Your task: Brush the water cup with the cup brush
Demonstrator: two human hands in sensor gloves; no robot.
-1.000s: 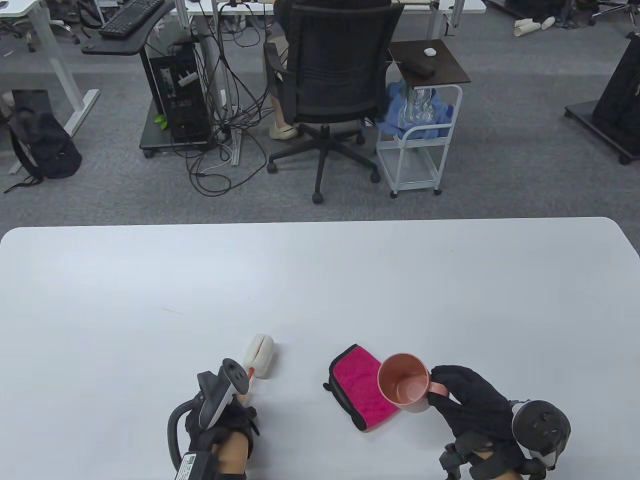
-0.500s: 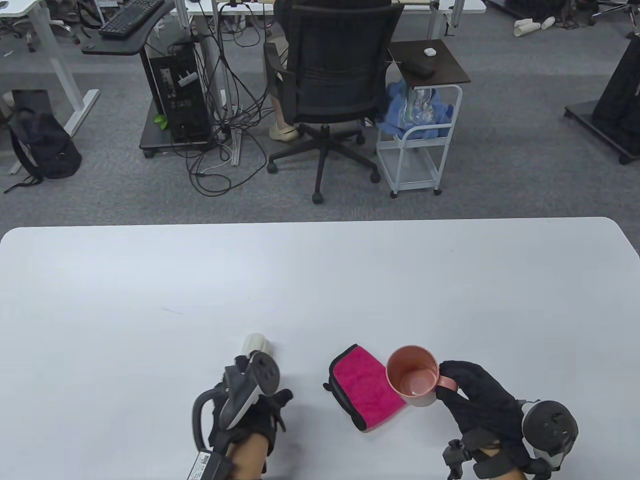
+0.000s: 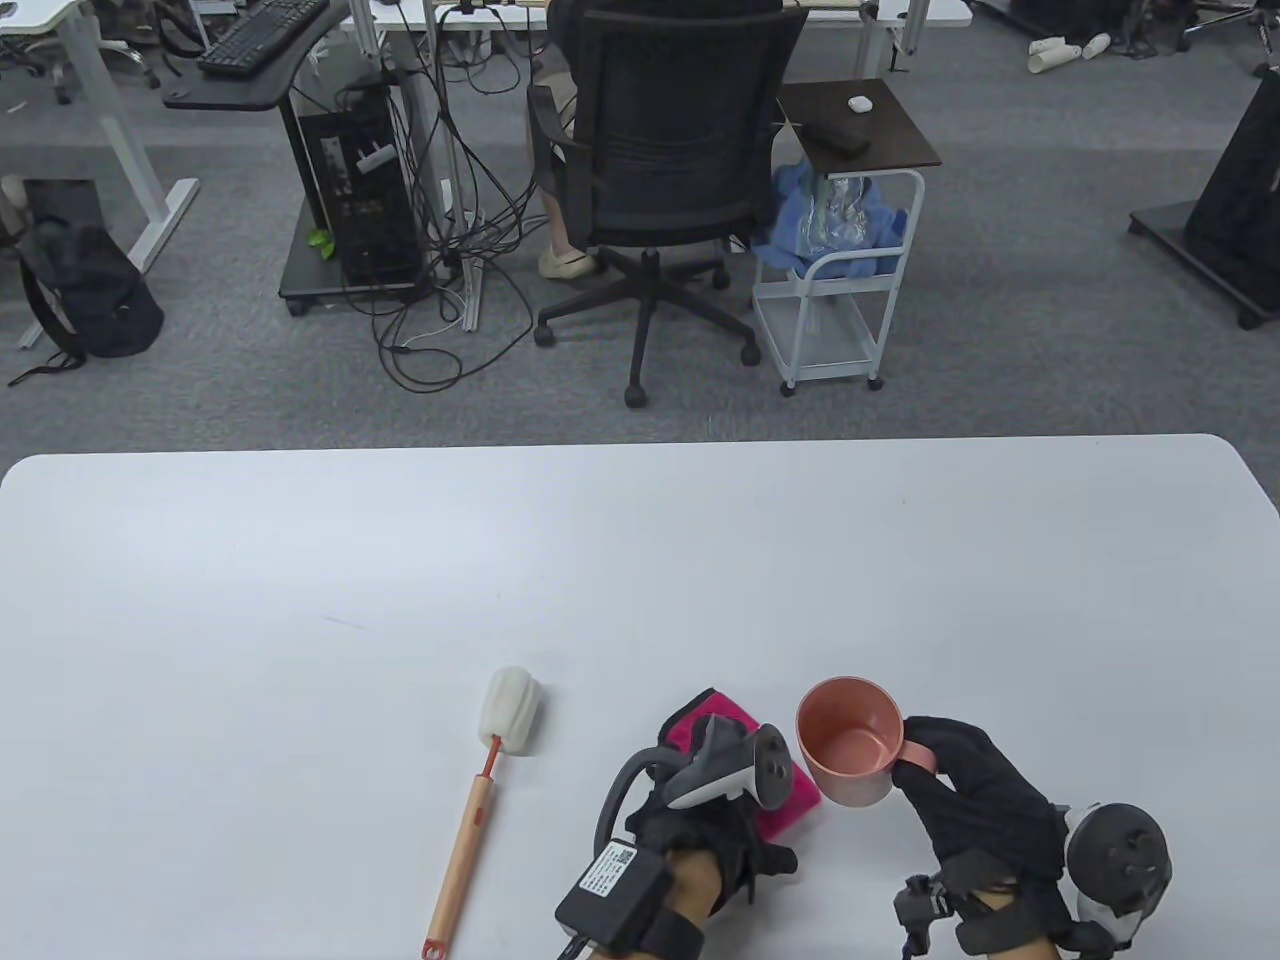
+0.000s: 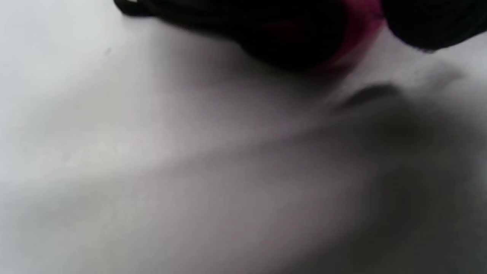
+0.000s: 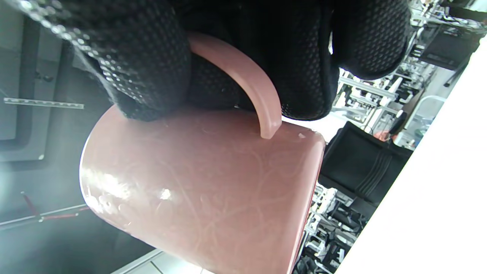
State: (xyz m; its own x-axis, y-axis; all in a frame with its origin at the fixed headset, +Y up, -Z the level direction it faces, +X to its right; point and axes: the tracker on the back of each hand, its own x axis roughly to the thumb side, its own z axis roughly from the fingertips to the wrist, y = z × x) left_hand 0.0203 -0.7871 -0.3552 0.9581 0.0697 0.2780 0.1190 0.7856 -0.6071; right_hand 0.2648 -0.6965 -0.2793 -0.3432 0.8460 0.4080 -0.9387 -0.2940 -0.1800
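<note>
Left hand [image 3: 715, 800] moved onto pink cloth [image 3: 790, 795], brush [image 3: 485, 780] released

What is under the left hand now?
The pink cloth lies under the left hand, on the table. Its middle is covered, so whether the fingers grip it cannot be seen.

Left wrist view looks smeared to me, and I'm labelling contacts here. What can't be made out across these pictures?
- Left wrist view: blurred; only dark glove and a pink patch at the top edge, so the left hand's hold on the cloth is unclear.
- Table view: its tracker hides those fingers and most of the cloth.
- Right wrist view: the right hand covers the top of the cup's handle; the cup's inside is unseen.
</note>
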